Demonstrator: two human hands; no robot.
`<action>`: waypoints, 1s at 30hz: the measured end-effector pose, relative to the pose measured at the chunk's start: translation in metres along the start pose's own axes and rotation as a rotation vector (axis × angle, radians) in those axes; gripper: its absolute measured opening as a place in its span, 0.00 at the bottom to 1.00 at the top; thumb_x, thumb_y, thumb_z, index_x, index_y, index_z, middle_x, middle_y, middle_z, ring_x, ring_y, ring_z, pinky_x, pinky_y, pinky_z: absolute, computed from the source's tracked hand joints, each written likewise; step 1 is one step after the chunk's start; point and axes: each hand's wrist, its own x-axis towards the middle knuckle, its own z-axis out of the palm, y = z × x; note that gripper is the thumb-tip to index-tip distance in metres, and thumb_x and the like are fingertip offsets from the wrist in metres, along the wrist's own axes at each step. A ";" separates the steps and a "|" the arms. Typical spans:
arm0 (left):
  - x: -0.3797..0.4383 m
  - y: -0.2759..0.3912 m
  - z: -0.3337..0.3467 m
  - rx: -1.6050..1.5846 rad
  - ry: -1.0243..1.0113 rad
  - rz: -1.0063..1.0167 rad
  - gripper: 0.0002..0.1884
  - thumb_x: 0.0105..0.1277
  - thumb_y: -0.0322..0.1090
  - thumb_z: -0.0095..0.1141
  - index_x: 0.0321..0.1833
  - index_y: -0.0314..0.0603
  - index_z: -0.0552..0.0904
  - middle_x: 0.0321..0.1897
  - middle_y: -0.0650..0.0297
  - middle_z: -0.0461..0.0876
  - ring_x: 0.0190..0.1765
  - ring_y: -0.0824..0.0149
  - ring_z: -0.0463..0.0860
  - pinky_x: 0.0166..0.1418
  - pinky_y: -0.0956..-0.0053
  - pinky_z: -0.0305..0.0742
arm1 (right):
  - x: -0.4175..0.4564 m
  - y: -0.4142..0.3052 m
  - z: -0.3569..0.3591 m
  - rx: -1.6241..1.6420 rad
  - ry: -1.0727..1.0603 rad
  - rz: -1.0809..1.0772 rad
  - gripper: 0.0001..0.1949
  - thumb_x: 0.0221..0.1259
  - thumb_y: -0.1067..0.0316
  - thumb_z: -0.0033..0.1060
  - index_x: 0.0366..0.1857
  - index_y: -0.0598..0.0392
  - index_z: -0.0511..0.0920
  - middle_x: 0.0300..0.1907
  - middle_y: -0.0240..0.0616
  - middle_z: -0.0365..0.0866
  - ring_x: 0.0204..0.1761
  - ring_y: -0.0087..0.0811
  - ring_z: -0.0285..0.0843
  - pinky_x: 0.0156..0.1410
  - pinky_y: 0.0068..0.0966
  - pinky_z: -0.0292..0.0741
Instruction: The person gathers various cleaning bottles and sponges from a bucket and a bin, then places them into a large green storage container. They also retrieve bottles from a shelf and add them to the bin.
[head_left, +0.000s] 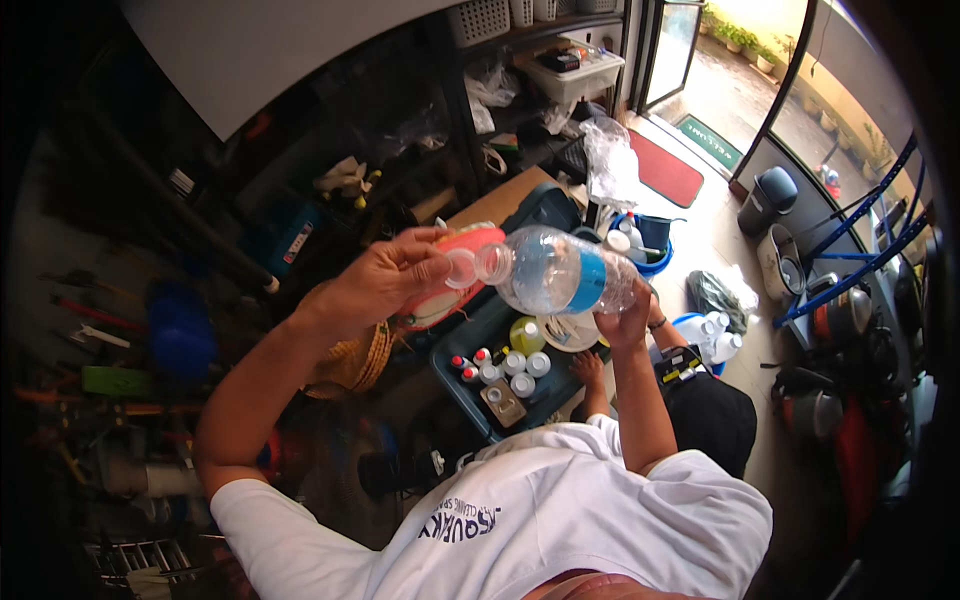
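Observation:
My right hand (626, 309) grips a clear plastic bottle (551, 271) with a blue label near its base, the bottle lying sideways in the air. At its uncapped-looking neck, my left hand (412, 271) pinches a small translucent round plastic piece (460, 268), perhaps a cap or cup. Whether that piece touches the neck I cannot tell. Just behind my left fingers is a pink and white oval item (439, 300) with loose strings. Below the bottle stands a dark plastic tub (457, 397) holding white bottles (514, 363), red-capped bottles (482, 356), a yellow-green container (527, 335) and a beige container (502, 403).
Another person, partly hidden, is close on the right, one hand (589, 369) at the tub. Blue basins (656, 265) with containers stand beyond. Shelves (540, 34) rise ahead, a blue metal rack (847, 262) stands right, and tools clutter the dark left side.

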 end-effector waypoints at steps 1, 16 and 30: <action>-0.002 0.005 0.002 0.008 -0.004 0.016 0.16 0.62 0.43 0.53 0.44 0.38 0.80 0.61 0.58 0.61 0.54 0.70 0.72 0.54 0.75 0.71 | 0.002 -0.004 0.012 0.004 0.024 -0.002 0.22 0.59 0.54 0.44 0.52 0.57 0.69 0.51 0.41 0.73 0.52 0.36 0.72 0.61 0.35 0.66; -0.022 0.058 0.036 0.380 -0.093 0.508 0.16 0.52 0.46 0.62 0.37 0.42 0.84 0.55 0.50 0.66 0.63 0.58 0.60 0.61 0.65 0.61 | -0.003 -0.040 0.068 -0.186 0.105 -0.175 0.34 0.56 0.39 0.36 0.54 0.63 0.65 0.54 0.49 0.68 0.54 0.40 0.70 0.60 0.36 0.67; -0.032 0.055 0.040 0.371 -0.210 1.087 0.16 0.47 0.43 0.65 0.35 0.40 0.82 0.58 0.39 0.56 0.59 0.47 0.65 0.62 0.63 0.66 | 0.001 -0.054 0.108 -0.085 -0.158 -0.139 0.36 0.51 0.44 0.49 0.57 0.65 0.59 0.54 0.51 0.64 0.51 0.41 0.71 0.55 0.37 0.73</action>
